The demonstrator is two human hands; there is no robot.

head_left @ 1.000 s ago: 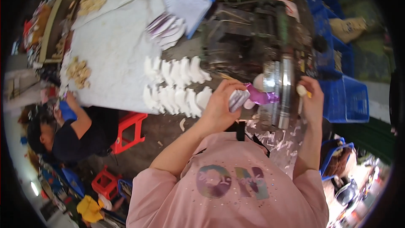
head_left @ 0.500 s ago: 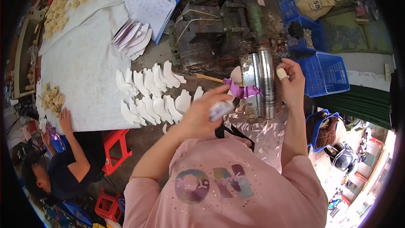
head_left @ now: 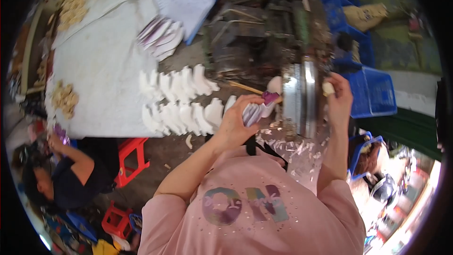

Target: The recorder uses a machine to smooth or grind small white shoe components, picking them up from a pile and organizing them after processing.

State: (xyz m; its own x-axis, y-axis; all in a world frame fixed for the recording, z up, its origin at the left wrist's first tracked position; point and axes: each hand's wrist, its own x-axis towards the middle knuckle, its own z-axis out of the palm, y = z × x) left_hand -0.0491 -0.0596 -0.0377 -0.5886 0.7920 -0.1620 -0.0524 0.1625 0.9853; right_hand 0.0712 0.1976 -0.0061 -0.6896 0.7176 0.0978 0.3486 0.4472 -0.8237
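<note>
My left hand (head_left: 235, 122) is closed round a small stack of curved white-and-purple pieces (head_left: 253, 114). At its fingertips is a shiny purple piece (head_left: 270, 97), just left of a pair of bright metal rollers (head_left: 308, 97) on an old, dark machine (head_left: 252, 35). My right hand (head_left: 340, 95) is on the rollers' right side, fingers curled in and a pale yellow wrap on one digit. Motion blur hides whether it grips anything. Two rows of curved white pieces (head_left: 181, 119) lie on the bench to the left of my left hand.
A fanned pile of pieces (head_left: 160, 38) lies beside a clipboard with papers (head_left: 184, 2). Blue crates (head_left: 373, 92) stand at the right. At the left, a co-worker (head_left: 78, 174) sits by the white-covered table (head_left: 99, 71), near a red stool (head_left: 132, 160). Scraps (head_left: 292, 153) litter the area below the rollers.
My left hand has moved up and right toward the rollers. The purple piece, earlier stretched across to the rollers, now shows at my left fingertips. The whole view has shifted slightly.
</note>
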